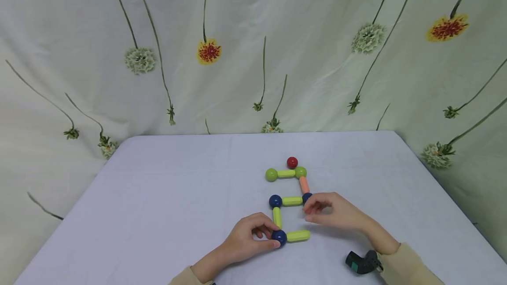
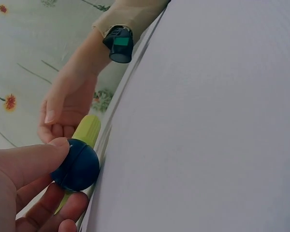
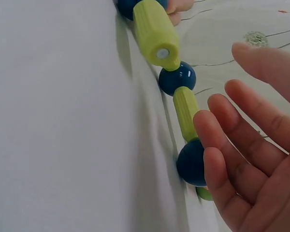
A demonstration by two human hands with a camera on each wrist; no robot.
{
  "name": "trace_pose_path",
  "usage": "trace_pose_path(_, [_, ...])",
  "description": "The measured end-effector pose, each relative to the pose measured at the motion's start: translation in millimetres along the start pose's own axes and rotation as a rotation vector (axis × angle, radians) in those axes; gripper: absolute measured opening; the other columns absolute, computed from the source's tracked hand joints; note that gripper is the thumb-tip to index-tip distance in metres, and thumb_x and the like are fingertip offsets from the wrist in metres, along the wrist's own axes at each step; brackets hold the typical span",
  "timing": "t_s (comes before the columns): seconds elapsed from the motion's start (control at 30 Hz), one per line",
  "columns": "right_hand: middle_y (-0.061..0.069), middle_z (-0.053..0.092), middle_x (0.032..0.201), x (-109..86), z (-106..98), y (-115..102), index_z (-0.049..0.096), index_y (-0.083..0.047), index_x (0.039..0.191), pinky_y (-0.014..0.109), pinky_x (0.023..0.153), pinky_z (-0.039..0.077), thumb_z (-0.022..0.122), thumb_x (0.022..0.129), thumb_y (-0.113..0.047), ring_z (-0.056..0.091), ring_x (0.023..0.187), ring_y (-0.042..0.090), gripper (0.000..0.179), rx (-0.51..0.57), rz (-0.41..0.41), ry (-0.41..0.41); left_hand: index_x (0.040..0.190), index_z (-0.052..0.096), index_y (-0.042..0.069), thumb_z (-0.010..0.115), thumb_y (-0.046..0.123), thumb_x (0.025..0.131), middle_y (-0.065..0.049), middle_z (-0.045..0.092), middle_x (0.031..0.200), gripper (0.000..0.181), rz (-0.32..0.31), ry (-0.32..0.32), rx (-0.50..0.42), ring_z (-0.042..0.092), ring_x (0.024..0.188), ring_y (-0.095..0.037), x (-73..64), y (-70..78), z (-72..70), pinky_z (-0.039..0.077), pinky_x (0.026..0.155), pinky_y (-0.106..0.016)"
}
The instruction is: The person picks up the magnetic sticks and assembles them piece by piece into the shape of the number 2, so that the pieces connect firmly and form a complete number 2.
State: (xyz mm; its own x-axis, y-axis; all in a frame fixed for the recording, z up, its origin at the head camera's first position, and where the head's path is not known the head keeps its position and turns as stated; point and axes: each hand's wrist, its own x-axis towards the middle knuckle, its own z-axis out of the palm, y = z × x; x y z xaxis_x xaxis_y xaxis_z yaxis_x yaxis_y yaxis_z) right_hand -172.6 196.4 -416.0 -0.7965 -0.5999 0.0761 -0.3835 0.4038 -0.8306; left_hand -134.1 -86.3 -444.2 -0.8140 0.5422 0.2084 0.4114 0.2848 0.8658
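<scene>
A chain of magnetic balls and rods lies on the table. My left hand (image 1: 249, 237) pinches the nearest dark blue ball (image 2: 77, 165) between thumb and fingers. From that ball one yellow-green rod (image 1: 298, 235) points right, its free end showing a metal disc in the right wrist view. A second yellow-green rod (image 1: 277, 217) leads to another blue ball (image 1: 275, 201), then a rod (image 1: 292, 201) and a third blue ball (image 3: 191, 163). My right hand (image 1: 332, 211), fingers loosely bent and holding nothing, hovers beside that third ball and partly covers it.
Beyond the third ball, an orange rod (image 1: 304, 184) joins a green ball (image 1: 301, 171), a yellow-green rod (image 1: 286, 173) and another green ball (image 1: 271, 174). A red ball (image 1: 292, 162) sits behind them. A black wrist camera (image 1: 362, 262) is on the right wrist. Flowered cloth (image 1: 237, 87) hangs behind the table.
</scene>
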Motion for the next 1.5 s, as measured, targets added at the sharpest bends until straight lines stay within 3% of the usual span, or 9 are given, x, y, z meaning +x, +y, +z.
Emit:
trace_pose_path(0.43, [0.002,0.065,0.087,29.3,-15.8,4.4,0.066,-0.003,0.099,0.023,0.065,0.049,0.066,0.088,-0.015,0.058,0.074,0.015,0.017,-0.007,-0.017,0.183,0.097,0.068,0.019,0.078,0.029,0.078,0.007,0.063,0.089,0.024,0.003,-0.008,-0.013,0.061,0.079,-0.01,0.0,0.4,0.0,0.049,0.069,-0.024])
trace_pose_path(0.93, [0.005,0.062,0.088,74.3,-45.3,6.5,0.066,-0.005,0.102,0.03,0.065,0.045,0.065,0.089,-0.021,0.053,0.075,0.019,0.021,-0.148,0.11,0.294,0.096,0.068,0.019,0.077,0.03,0.078,0.008,0.062,0.09,0.022,-0.006,-0.016,-0.02,0.06,0.079,-0.008,-0.1,0.0,0.5,0.049,0.069,-0.024])
trace_pose_path(1.2, [0.009,0.063,0.104,92.6,-51.2,13.6,0.065,-0.007,0.109,0.036,0.075,0.048,0.067,0.087,-0.029,0.056,0.093,0.025,0.03,-0.222,0.207,0.256,0.096,0.068,0.019,0.077,0.03,0.078,0.009,0.062,0.09,0.023,-0.02,-0.018,-0.018,0.06,0.079,-0.008,0.1,-0.1,-0.1,0.049,0.069,-0.024])
trace_pose_path(1.4, [0.015,0.056,0.12,104.0,-52.9,19.6,0.059,-0.007,0.12,0.041,0.081,0.049,0.068,0.086,-0.03,0.054,0.105,0.03,0.042,-0.203,0.278,0.185,0.097,0.068,0.019,0.077,0.03,0.078,0.009,0.062,0.089,0.023,-0.024,-0.021,-0.02,0.06,0.079,-0.008,0.2,0.3,-0.2,0.049,0.07,-0.024])
trace_pose_path(1.5, [0.017,0.054,0.124,107.3,-52.6,21.5,0.056,-0.006,0.125,0.044,0.084,0.048,0.068,0.086,-0.029,0.053,0.109,0.032,0.047,-0.175,0.277,0.178,0.097,0.068,0.019,0.077,0.03,0.078,0.009,0.062,0.089,0.023,-0.02,-0.021,-0.019,0.06,0.079,-0.009,0.4,0.4,-0.2,0.049,0.069,-0.024])
